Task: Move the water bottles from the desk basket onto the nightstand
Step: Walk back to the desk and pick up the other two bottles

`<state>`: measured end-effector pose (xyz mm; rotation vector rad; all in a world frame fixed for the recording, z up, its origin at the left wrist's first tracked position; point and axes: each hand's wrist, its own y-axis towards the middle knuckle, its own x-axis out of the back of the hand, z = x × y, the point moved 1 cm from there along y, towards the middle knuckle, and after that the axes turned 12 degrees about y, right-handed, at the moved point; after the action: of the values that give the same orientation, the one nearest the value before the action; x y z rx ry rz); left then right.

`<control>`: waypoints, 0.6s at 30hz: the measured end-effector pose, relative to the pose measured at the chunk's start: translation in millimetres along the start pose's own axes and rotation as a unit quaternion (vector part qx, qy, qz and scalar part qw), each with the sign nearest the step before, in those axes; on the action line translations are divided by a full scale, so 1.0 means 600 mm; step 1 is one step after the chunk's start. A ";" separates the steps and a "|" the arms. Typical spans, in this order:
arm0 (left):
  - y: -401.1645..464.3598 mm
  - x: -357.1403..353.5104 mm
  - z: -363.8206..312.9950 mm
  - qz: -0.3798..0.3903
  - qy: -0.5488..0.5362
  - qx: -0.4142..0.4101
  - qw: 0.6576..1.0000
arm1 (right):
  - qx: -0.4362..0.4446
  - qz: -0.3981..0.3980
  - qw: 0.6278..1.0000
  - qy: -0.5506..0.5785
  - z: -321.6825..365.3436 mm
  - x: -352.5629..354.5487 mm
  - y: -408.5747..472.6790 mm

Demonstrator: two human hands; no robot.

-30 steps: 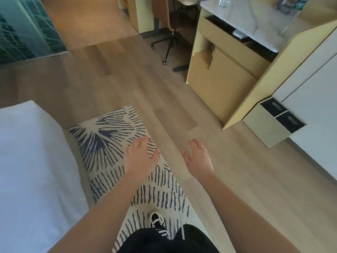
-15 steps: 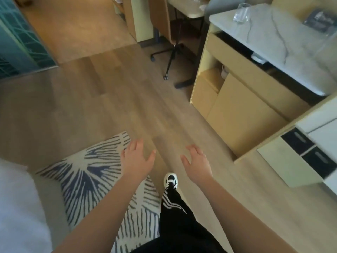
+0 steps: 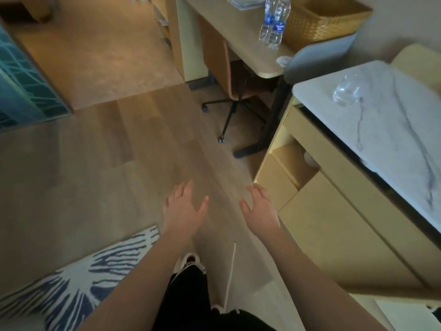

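Two clear water bottles [image 3: 274, 21] with blue labels stand upright on the beige desk [image 3: 238, 44] at the top, just left of a woven wicker basket [image 3: 324, 19]. What lies inside the basket is hidden. My left hand [image 3: 182, 207] and my right hand [image 3: 260, 206] hover over the wooden floor, far below the desk, fingers spread and relaxed, holding nothing. No nightstand is in view.
A brown office chair [image 3: 229, 75] on castors is tucked under the desk. A cabinet with a marble top [image 3: 393, 130] and an upturned glass [image 3: 348, 91] stands at the right. A patterned rug [image 3: 71, 283] lies lower left. A grey laptop [image 3: 319, 57] sits on the desk's corner.
The view has advanced towards the desk; the bed and most of the rug slid out of sight, and the bottles and basket came into view. Both hands stay open in front.
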<state>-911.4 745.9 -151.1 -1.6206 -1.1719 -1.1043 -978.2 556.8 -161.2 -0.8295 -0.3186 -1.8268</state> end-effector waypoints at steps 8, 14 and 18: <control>0.366 -0.002 -0.027 -0.012 -0.012 -0.010 1.000 | -0.013 -0.029 0.999 0.002 0.033 -0.013 0.348; 0.663 0.045 -0.076 -0.002 -0.002 -0.077 0.997 | -0.042 -0.064 0.997 0.011 0.116 0.035 0.629; 0.827 0.086 -0.136 -0.014 -0.003 -0.118 0.993 | -0.074 -0.103 0.991 0.034 0.157 0.079 0.757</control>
<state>-436.7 572.1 -142.3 -1.7909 -1.1043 -1.2960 -543.4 391.2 -134.8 -0.8586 -0.2345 -2.0866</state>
